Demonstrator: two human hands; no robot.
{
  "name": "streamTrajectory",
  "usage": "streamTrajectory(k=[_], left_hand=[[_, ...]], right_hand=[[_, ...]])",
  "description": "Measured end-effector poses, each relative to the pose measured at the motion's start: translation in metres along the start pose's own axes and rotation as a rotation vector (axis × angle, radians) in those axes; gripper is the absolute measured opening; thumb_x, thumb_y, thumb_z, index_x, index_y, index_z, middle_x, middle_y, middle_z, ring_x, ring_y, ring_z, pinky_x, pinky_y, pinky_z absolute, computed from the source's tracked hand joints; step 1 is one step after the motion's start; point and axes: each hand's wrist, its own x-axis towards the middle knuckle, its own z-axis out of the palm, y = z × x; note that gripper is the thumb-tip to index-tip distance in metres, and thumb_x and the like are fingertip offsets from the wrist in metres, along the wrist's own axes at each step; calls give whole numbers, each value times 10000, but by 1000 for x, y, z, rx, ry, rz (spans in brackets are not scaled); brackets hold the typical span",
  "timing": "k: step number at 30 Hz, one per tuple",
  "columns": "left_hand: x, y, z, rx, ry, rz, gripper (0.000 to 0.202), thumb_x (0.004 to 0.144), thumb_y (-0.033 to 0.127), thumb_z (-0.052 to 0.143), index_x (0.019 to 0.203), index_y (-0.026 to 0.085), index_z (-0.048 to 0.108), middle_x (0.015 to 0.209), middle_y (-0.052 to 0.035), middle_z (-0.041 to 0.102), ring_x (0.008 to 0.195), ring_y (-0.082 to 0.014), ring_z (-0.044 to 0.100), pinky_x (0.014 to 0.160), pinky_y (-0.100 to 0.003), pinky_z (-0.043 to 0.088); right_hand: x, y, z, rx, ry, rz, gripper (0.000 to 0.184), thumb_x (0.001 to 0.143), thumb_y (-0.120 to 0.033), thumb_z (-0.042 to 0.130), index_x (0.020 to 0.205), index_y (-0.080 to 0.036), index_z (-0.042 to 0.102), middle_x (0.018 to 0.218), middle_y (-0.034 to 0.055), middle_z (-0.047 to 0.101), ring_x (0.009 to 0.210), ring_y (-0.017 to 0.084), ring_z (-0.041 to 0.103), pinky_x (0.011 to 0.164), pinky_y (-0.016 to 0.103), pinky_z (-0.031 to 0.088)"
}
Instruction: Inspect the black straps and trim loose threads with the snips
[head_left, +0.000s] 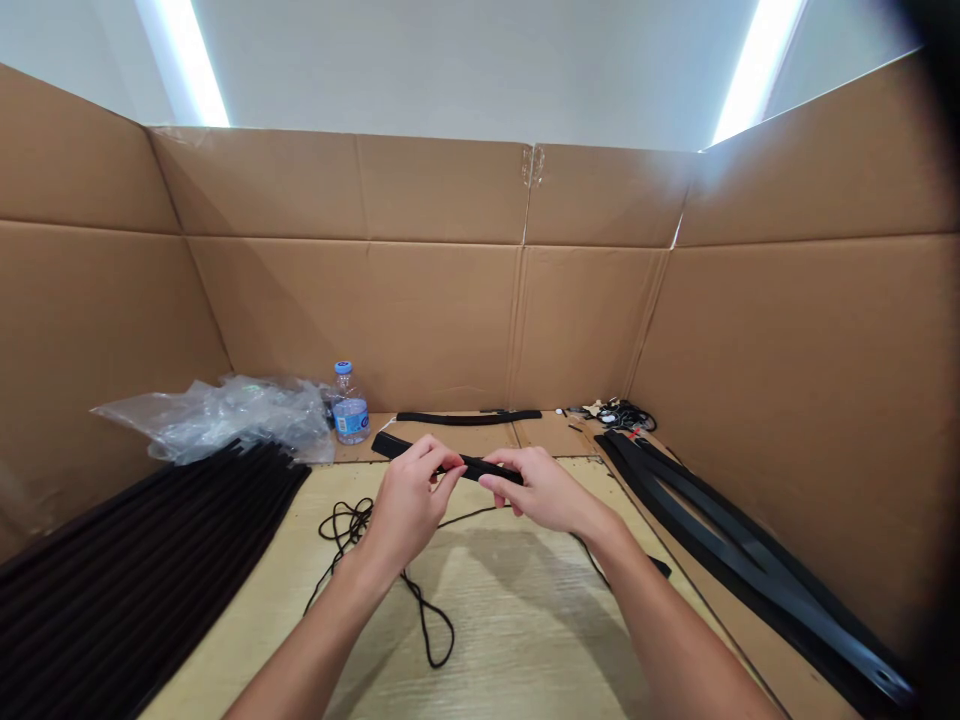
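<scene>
At your far left a stack of long black strips (135, 570) lies flat on the table (510, 620), running from the near edge back toward the cardboard wall (442, 320). Crumpled clear plastic bags (225, 415) rest on the stack's far end. Just to their right a small water bottle (349, 405) with a blue cap and label stands upright near the back wall. In front of that, a thin black cord (431, 640) lies loose on the wooden tabletop, tangled in small loops at its far end and drawn into one long loop toward you. It passes under your left forearm. Your left hand (409, 505) is closed in a pinch, thumb and fingers on a short black strip (469, 465) that you hold raised above the table. It slants from far left to near right. Your right hand (544, 492) pinches the same strip at its right end, the fingers curled around it, so the two hands sit close together with a short bare stretch of strip between them. Behind your hands another black strip (469, 417) lies along the foot of the back wall. Further right, in the back corner, sits a small heap of dark parts (619, 412), too small to make out. From there several long black bands (750, 560) run along the right wall toward you.
</scene>
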Motion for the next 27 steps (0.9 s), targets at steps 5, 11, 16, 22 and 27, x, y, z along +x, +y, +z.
streamTrajectory(k=[5,11,16,22,27], left_hand=[[0,-1,1,-4,10,3,77,854,214,551,787,197,585,788,-2,538,668,-120,497,518,-224,379],[1,1,1,32,11,13,74,839,179,568,767,190,582,770,7,537,667,-118,497,570,-242,375],[0,2,2,17,-8,3,64,836,177,576,776,196,590,781,11,541,685,-117,506,567,-235,371],[0,3,3,1,-14,5,85,846,196,550,770,192,590,775,-4,538,682,-127,506,537,-231,370],[0,3,3,20,-13,14,88,853,206,543,777,192,584,780,-1,534,669,-121,498,544,-236,367]], right_hand=[[-2,0,2,-10,23,33,301,844,-412,527,979,-157,613,746,25,633,568,105,527,551,217,348],[-1,-2,2,50,-18,73,323,858,-447,495,975,-169,612,655,-1,612,479,85,504,497,204,343],[-2,3,4,-25,10,128,366,831,-500,509,957,-173,615,632,7,609,585,133,553,584,233,376],[1,2,7,-121,91,65,434,852,-562,444,829,-159,604,662,26,606,653,145,524,627,242,330],[4,3,11,-182,157,60,464,894,-554,373,751,-168,586,674,17,609,630,129,499,646,246,307]])
